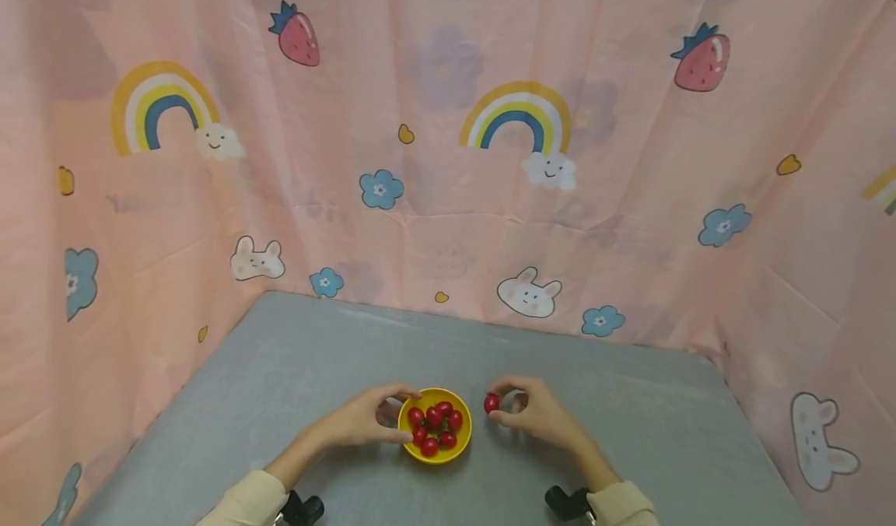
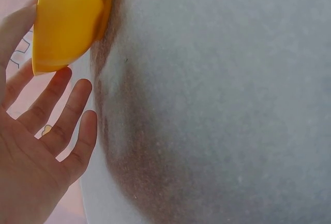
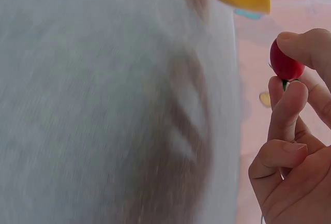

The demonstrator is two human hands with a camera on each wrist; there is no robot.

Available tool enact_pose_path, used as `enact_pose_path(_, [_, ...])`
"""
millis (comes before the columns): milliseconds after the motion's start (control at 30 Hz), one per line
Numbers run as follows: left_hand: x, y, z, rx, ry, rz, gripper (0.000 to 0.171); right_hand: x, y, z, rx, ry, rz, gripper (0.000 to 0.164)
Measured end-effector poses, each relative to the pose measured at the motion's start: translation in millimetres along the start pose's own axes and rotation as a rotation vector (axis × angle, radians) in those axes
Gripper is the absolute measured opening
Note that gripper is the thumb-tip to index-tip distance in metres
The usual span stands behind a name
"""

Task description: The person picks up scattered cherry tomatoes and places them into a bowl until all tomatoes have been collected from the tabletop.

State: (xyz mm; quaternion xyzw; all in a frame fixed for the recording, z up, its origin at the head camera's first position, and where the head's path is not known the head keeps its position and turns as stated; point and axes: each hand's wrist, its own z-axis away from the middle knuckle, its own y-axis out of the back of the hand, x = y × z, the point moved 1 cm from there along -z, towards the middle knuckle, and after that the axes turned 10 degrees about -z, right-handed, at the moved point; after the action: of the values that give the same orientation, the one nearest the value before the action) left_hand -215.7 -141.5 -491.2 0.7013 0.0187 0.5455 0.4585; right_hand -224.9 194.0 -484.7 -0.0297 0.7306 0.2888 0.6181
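A yellow bowl [image 1: 435, 459] stands on the grey table with several red cherry tomatoes [image 1: 434, 417] inside. My left hand [image 1: 362, 417] holds the bowl at its left side, thumb on the near part of the rim and index finger on the far part. In the left wrist view, the other fingers of that hand [image 2: 49, 131] spread loosely below the bowl [image 2: 70, 22]. To the right of the bowl, my right hand [image 1: 539, 413] pinches a single cherry tomato [image 1: 491, 403] above the table. Its green stem end points toward the fingers in the right wrist view, where the tomato [image 3: 286, 61] shows whole.
The grey table [image 1: 336, 339] reaches back to a pink curtain [image 1: 434, 238] printed with rainbows, rabbits and flowers, which also hangs along both sides. Black wrist devices [image 1: 302, 508] sit by both sleeve cuffs.
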Motion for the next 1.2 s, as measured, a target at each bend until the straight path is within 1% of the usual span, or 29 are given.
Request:
enact_pose_path(200, [0.4,0.1,-0.8,0.001,-0.005,-0.006,0.054,-3,-10,-5,-0.035,0.018,-0.018,0.029])
enact_pose_path(367, [-0.5,-0.2,-1.2,0.000,-0.007,-0.007,0.054,-7,-17,-5,-0.053,0.035,-0.045,0.028])
enact_pose_path(567, [-1.6,-0.2,-0.9,-0.004,-0.004,0.001,0.054,-13,-23,-2,-0.055,0.007,-0.093,0.029])
enact_pose_path(733, [-0.8,0.3,-0.6,-0.007,-0.008,0.009,0.054,-20,-28,-2,-0.058,0.008,-0.087,0.028])
enact_pose_path(933, [-0.8,0.2,-0.3,-0.007,-0.008,0.012,0.054,-30,-34,-2,-0.081,0.013,-0.069,0.029])
enact_pose_path(1200, [-1.0,-0.1,-0.6,-0.003,-0.010,0.005,0.054,-36,-39,0,-0.121,0.018,-0.096,0.026])
